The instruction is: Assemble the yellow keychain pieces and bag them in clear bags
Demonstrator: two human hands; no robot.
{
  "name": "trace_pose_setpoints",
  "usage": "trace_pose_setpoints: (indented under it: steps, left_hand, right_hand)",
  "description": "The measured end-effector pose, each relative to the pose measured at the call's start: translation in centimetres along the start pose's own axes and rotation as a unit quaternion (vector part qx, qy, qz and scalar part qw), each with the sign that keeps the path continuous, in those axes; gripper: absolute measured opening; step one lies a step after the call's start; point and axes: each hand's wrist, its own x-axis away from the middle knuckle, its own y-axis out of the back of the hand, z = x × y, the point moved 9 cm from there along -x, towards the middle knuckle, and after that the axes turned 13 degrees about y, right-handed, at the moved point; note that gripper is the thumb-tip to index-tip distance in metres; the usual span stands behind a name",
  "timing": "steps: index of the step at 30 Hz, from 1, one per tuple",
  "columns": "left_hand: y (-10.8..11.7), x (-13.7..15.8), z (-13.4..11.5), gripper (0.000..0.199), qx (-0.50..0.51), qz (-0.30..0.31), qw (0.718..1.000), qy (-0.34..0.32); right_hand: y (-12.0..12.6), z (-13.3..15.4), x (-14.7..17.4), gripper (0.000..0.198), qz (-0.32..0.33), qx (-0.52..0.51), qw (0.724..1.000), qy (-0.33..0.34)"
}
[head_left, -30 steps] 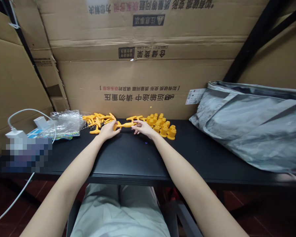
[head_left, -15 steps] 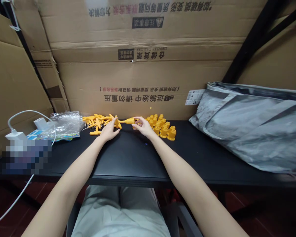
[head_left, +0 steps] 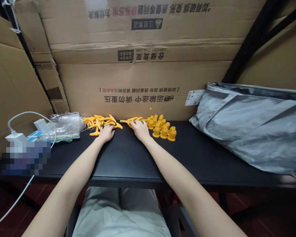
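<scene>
At the edge of a pile of yellow T-shaped handles [head_left: 98, 122] with metal chains lies my left hand [head_left: 106, 133]. Its fingers reach in among the handles, and the fingertips are too hidden to tell whether they grip one. One T-shaped handle [head_left: 118, 125] sticks out just right of that hand. My right hand [head_left: 140, 129] rests over a few slim, tapered yellow pieces [head_left: 132, 119] near the cardboard, its fingers spread and touching them. Beside it stand several yellow stepped cups [head_left: 163, 132] in rows, wide rim down.
Left on the black table [head_left: 128, 161] are a clear plastic bag [head_left: 64, 125], a white charger with cable [head_left: 16, 140] and a blurred-out object. A large grey bag [head_left: 251, 131] lies at the right. A cardboard sheet [head_left: 138, 72] stands along the back.
The yellow T-shaped handle and tapered piece held between both hands have been lowered to the table at the right hand. My left hand has moved left and down to the handle pile.
</scene>
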Motion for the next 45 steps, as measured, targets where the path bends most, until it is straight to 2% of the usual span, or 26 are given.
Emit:
trace_pose_setpoints:
  steps: [5, 16, 21, 27, 32, 36, 40, 45]
  left_hand:
    - [1.0, 0.0, 0.0, 0.028, 0.02, -0.037, 0.999, 0.003]
    - [5.7, 0.9, -0.9, 0.022, 0.143, -0.168, 0.975, -0.021]
    - [6.3, 1.0, -0.2, 0.028, 0.216, -0.168, 0.962, 0.023]
    - [5.7, 0.8, 0.2, 0.039, 0.258, -0.157, 0.952, 0.042]
    - [2.4, -0.3, 0.2, 0.03, 0.195, -0.068, 0.978, 0.026]
    - [0.5, -0.4, -0.3, 0.025, 0.121, -0.018, 0.992, -0.011]
    - [1.0, 0.1, -1.1, 0.023, 0.075, -0.016, 0.997, -0.034]
    - [3.6, 0.8, -1.6, 0.022, -0.008, -0.056, 0.998, -0.017]
  right_hand:
    - [-0.8, 1.3, -0.1, 0.044, 0.037, 0.006, 0.999, 0.037]
    - [-1.3, 0.8, 0.4, 0.046, 0.043, -0.066, 0.997, 0.013]
    - [-0.8, 0.4, 0.4, 0.043, 0.02, -0.08, 0.997, 0.012]
    - [2.4, -1.3, 0.7, 0.038, -0.033, -0.073, 0.995, -0.051]
    - [5.2, -4.5, 1.7, 0.034, -0.05, -0.021, 0.985, -0.165]
    - [4.9, -7.1, 2.8, 0.031, 0.005, -0.002, 0.971, -0.238]
    - [3.0, -9.1, 4.0, 0.029, 0.075, -0.011, 0.955, -0.288]
    - [2.3, -9.9, 4.3, 0.027, 0.098, -0.015, 0.949, -0.298]
